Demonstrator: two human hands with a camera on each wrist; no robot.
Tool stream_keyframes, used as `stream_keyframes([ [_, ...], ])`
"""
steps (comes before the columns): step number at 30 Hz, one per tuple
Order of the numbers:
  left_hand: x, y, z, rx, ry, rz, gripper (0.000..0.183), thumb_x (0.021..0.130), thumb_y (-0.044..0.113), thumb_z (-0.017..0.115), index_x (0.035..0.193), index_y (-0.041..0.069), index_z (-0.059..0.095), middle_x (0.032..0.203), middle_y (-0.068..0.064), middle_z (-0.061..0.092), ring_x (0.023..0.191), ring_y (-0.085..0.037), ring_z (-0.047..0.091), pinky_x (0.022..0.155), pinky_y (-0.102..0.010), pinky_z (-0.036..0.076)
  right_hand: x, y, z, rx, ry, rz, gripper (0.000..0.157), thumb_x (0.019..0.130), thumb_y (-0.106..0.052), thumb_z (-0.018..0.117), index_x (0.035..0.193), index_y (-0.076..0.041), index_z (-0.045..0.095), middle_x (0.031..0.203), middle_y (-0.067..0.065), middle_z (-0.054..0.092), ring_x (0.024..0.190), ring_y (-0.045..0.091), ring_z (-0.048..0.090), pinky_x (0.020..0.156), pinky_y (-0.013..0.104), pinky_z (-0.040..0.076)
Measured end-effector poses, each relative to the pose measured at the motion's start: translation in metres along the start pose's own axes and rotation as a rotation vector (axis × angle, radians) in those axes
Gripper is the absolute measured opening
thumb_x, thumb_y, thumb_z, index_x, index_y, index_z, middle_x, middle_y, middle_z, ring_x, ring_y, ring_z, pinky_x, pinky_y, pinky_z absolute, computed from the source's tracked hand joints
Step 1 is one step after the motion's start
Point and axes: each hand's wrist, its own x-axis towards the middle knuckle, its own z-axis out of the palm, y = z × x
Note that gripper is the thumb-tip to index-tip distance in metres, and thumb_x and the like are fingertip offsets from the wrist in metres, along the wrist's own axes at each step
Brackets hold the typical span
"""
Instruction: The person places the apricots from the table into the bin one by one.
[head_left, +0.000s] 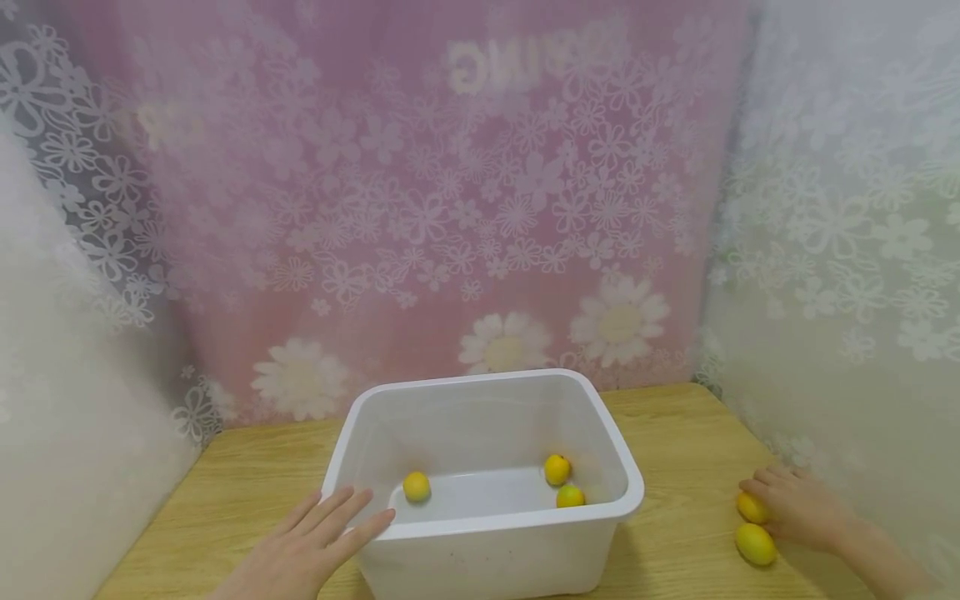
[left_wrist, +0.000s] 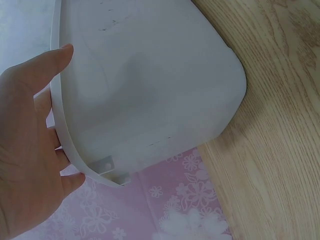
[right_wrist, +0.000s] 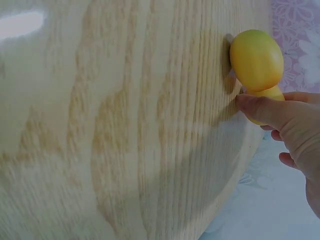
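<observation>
A white plastic tub (head_left: 480, 527) stands on the table with three round yellow fruits inside: one at the left (head_left: 417, 487) and two at the right, one (head_left: 557, 469) behind the other (head_left: 570, 497). My left hand (head_left: 300, 542) rests on the tub's front left corner, fingers spread and fairly straight; the left wrist view has the thumb (left_wrist: 55, 65) over the rim. Off to the right of the tub, my right hand (head_left: 802, 506) pinches a yellow fruit (head_left: 752, 507), partly hidden by the fingers. Another yellow fruit (right_wrist: 257, 60) lies right beside it, nearer to me.
The wood-grain table (head_left: 675, 467) extends on both sides of the tub. Flower-patterned sheeting closes in the back (head_left: 420, 208), the left side (head_left: 82, 358) and the right side (head_left: 840, 333). My right forearm runs close to the right sheet.
</observation>
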Motion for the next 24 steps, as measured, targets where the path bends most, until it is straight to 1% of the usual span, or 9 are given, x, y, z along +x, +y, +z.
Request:
stream_keyframes([
  [3,0.0,0.0,0.0,-0.006,-0.003,-0.001,0.079,0.081,0.067,0.053,0.147,0.032,0.029,0.138,-0.002,0.05,0.121,-0.025,0.051,0.107,-0.014,-0.015,0.001,-0.001,0.0,0.015,0.002,0.044,0.045,0.06,-0.034,0.083,0.093,-0.009,0.067,0.086,-0.001,0.059,0.082,0.028,0.058,0.07,0.048,0.049],
  [6,0.0,0.0,0.0,-0.006,-0.004,-0.001,0.079,0.081,0.067,0.053,0.147,0.033,0.029,0.138,-0.002,0.05,0.121,-0.025,0.051,0.107,-0.014,-0.015,0.003,0.002,0.0,0.022,0.031,0.057,0.044,0.06,-0.036,0.083,0.091,-0.009,0.067,0.084,-0.003,0.057,0.079,0.025,0.057,0.067,0.045,0.049],
  [8,0.0,0.0,0.0,-0.003,-0.002,0.0,0.079,0.08,0.067,0.053,0.147,0.033,0.03,0.137,-0.002,0.05,0.121,-0.024,0.05,0.107,-0.014,-0.015,0.006,0.005,-0.001,0.008,0.082,0.036,0.043,0.058,-0.037,0.083,0.089,-0.012,0.067,0.08,-0.007,0.052,0.073,0.017,0.052,0.061,0.036,0.046],
  [10,0.0,0.0,0.0,-0.004,-0.001,-0.003,0.079,0.08,0.067,0.053,0.147,0.033,0.03,0.138,-0.001,0.05,0.121,-0.024,0.05,0.107,-0.014,-0.015,0.009,0.008,-0.005,0.0,0.103,0.011,0.043,0.059,-0.039,0.082,0.089,-0.013,0.066,0.078,-0.011,0.048,0.069,0.011,0.047,0.056,0.03,0.039],
  [13,0.0,0.0,0.0,-0.008,0.003,-0.003,0.079,0.079,0.067,0.054,0.146,0.032,0.032,0.137,-0.001,0.05,0.121,-0.023,0.05,0.108,-0.014,-0.014,0.015,0.009,-0.013,-0.029,0.173,-0.033,0.047,0.053,-0.04,0.084,0.09,-0.015,0.066,0.077,-0.014,0.043,0.067,0.007,0.042,0.054,0.025,0.031],
  [15,0.0,0.0,0.0,-0.01,-0.001,-0.005,0.079,0.079,0.067,0.054,0.146,0.032,0.032,0.138,0.0,0.05,0.121,-0.023,0.05,0.107,-0.014,-0.014,0.019,0.008,-0.019,-0.035,0.181,-0.032,0.049,0.052,-0.04,0.084,0.091,-0.015,0.067,0.078,-0.014,0.045,0.067,0.008,0.045,0.055,0.026,0.033],
  [18,0.0,0.0,-0.001,-0.008,-0.004,-0.002,0.078,0.08,0.067,0.054,0.146,0.032,0.032,0.137,0.0,0.05,0.121,-0.023,0.05,0.107,-0.014,-0.014,0.028,0.006,-0.027,-0.029,0.221,-0.028,0.05,0.051,-0.038,0.085,0.091,-0.015,0.067,0.079,-0.012,0.049,0.068,0.009,0.048,0.054,0.027,0.036],
  [21,0.001,0.0,-0.001,0.0,0.0,0.003,0.079,0.079,0.068,0.054,0.147,0.033,0.031,0.137,0.0,0.05,0.121,-0.023,0.05,0.108,-0.015,-0.014,0.038,0.004,-0.036,-0.003,0.238,-0.029,0.049,0.055,-0.04,0.084,0.092,-0.015,0.067,0.08,-0.012,0.05,0.067,0.006,0.046,0.052,0.025,0.037],
  [24,0.001,0.0,-0.001,0.007,0.013,0.011,0.08,0.079,0.068,0.054,0.147,0.032,0.031,0.136,0.0,0.051,0.121,-0.022,0.05,0.109,-0.015,-0.013,0.048,0.002,-0.047,0.019,0.272,-0.043,0.047,0.057,-0.041,0.083,0.093,-0.014,0.067,0.082,-0.011,0.052,0.069,0.006,0.048,0.054,0.026,0.041],
])
